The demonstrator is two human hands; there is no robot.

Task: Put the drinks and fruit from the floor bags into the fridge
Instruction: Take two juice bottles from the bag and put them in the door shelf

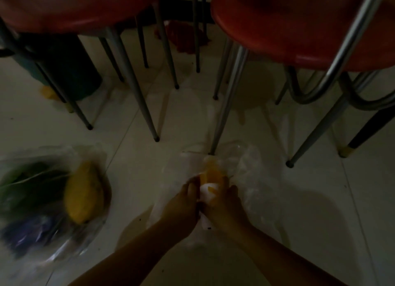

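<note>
Dim tiled floor. Two red chairs: left chair, right chair; one metal chair leg plants into the clear plastic bag. Second bag, left, well apart: yellow mango, greens, purple pack. Orange drink bottle, white label, lies on the clear bag; left hand and right hand both clasp it from either side.

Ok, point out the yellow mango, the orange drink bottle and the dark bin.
yellow mango (84, 192): head view, middle of the fruit inside the left bag.
orange drink bottle (211, 176): head view, orange body above the white label.
dark bin (70, 71): head view, its side under the left chair.
</note>
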